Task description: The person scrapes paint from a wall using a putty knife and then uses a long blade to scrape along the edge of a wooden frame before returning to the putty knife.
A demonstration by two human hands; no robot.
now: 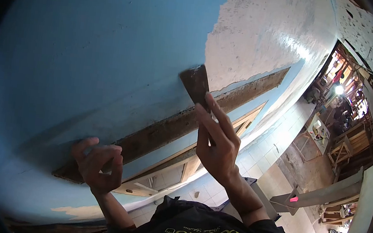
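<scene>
Gripping a scraper (195, 82), the right hand (218, 139) holds it at the blue wall (94, 49) beside a pale patch (266, 39); the left hand (99, 164) curls by a brown strip (160, 132), its grip impossible to tell.

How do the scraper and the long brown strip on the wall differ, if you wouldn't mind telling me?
The scraper is short and flares toward its far edge, while the strip is long and narrow. The scraper is held in the right hand; the strip runs lengthwise along the wall. Both look brownish and worn.
</scene>
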